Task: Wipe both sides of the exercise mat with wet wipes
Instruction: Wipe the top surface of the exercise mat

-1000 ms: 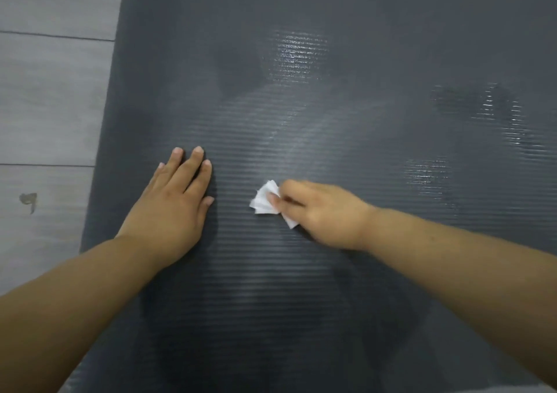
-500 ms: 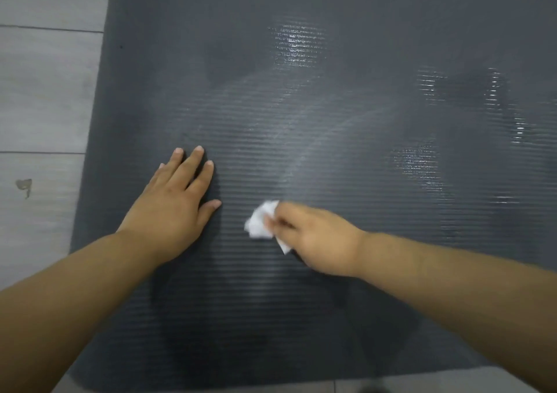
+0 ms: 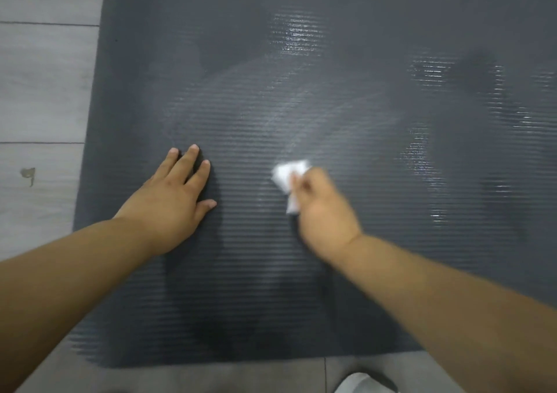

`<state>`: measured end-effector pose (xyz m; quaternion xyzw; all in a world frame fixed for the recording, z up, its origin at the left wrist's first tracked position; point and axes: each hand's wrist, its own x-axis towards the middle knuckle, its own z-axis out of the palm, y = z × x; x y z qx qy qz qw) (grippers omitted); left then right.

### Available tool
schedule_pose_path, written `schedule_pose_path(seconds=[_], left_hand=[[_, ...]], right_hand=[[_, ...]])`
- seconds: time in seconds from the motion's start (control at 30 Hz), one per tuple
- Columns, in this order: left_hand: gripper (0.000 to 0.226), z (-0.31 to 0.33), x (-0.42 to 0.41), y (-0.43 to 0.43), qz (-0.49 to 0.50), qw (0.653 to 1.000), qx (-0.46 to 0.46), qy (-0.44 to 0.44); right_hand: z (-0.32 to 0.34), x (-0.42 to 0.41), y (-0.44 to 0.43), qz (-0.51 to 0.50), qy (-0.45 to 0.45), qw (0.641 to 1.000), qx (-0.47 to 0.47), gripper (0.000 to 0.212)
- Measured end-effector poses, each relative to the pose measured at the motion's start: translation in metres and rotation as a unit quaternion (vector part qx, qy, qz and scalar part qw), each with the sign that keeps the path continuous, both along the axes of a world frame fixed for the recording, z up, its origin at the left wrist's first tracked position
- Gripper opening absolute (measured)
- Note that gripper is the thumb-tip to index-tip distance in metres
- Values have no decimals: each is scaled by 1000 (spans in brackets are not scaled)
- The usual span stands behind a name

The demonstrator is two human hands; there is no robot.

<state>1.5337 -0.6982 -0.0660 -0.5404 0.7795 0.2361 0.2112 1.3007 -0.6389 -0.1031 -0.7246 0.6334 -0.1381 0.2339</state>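
A dark grey ribbed exercise mat (image 3: 301, 97) lies flat on the floor and fills most of the view. Wet, shiny streaks show on its middle and right. My left hand (image 3: 171, 199) presses flat on the mat near its left edge, fingers straight and spread. My right hand (image 3: 324, 208), blurred by motion, grips a crumpled white wet wipe (image 3: 287, 175) and holds it against the mat at the centre. Part of the wipe is hidden under my fingers.
Grey wood-look floor (image 3: 42, 91) lies left of the mat, with a small dark mark (image 3: 28, 174) on it. The mat's near edge ends at grey floor tiles (image 3: 241, 374). A pale object (image 3: 361, 383) shows at the bottom edge.
My right hand has moved the wipe to the right and slightly up across the mat. The view has shifted back, so the mat's near edge now shows. My left hand stays pressed in place.
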Motion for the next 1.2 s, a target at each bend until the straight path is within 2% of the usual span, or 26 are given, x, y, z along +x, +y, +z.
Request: schedule_pose_path(seconds=[0.07,0.13,0.17,0.23,0.3,0.33,0.37,0.43,0.47,0.53,0.57,0.63,0.67,0.7,0.73,0.8,0.83,0.87,0.9,0.93,0.97,1.03,1.1,1.13,1.17,1.2], left_hand=[[68,0,-5,-2,-36,998,-29,32],[66,-5,-9,-7,-88,991,-72,74],[66,-10,-11,-11,-111,986,-86,87],[65,-20,-21,-15,-156,977,-105,101],[61,-31,-30,-16,-162,973,-126,109],[59,-35,-32,-15,-155,971,-143,115],[59,-39,-34,-14,-150,969,-155,119],[61,-43,-33,-12,-144,968,-162,128],[62,-44,-31,-12,-139,968,-159,135],[64,-44,-30,-11,-129,968,-156,146],[64,-44,-30,-11,-125,969,-154,150],[62,-45,-31,-11,-125,968,-149,156],[62,-46,-30,-11,-128,967,-149,160],[62,-46,-29,-11,-133,966,-151,164],[62,-47,-27,-12,-137,964,-152,169],[61,-47,-25,-13,-138,962,-152,179],[61,-46,-25,-12,-136,962,-153,183],[61,-46,-26,-12,-132,962,-154,185],[62,-45,-27,-11,-128,962,-153,186],[63,-45,-27,-10,-125,963,-151,187],[64,-46,-27,-10,-123,962,-151,190],[62,-46,-27,-10,-123,961,-153,195],[56,-47,-27,-10,-121,962,-152,191],[53,-48,-26,-10,-122,961,-155,192],[51,-49,-25,-9,-126,959,-159,199],[50,-49,-25,-9,-131,956,-165,205]], right_hand=[[4,32,35,149,-58,987,-20,12],[-2,19,42,202,-18,977,-69,10],[-10,-1,34,165,-4,985,-54,14],[-15,-52,12,-11,57,996,-70,23],[-8,-100,-12,-224,130,966,-9,9],[-6,-109,-16,-290,133,947,35,17],[-2,-108,-17,-334,148,928,73,32],[-1,-85,-7,-331,135,932,60,48],[-1,-65,3,-311,124,941,50,48],[-3,-22,33,-164,101,981,1,27],[-2,-1,51,-96,80,992,-22,25],[3,29,79,79,75,994,-12,54],[1,28,87,139,89,986,-24,63],[3,19,85,152,86,984,-26,64],[1,2,80,105,60,992,-32,55],[4,-43,62,-118,115,986,-30,33],[5,-68,58,-240,134,961,-7,21],[5,-88,55,-370,122,921,31,11],[11,-92,54,-462,99,880,46,8],[14,-83,55,-502,71,859,66,12],[12,-69,56,-482,84,868,84,21],[2,-27,70,-355,131,922,83,39],[3,28,91,-193,83,976,62,36],[6,52,101,-111,35,991,58,34],[10,70,108,-18,17,998,56,30],[11,73,114,31,6,998,61,24]])
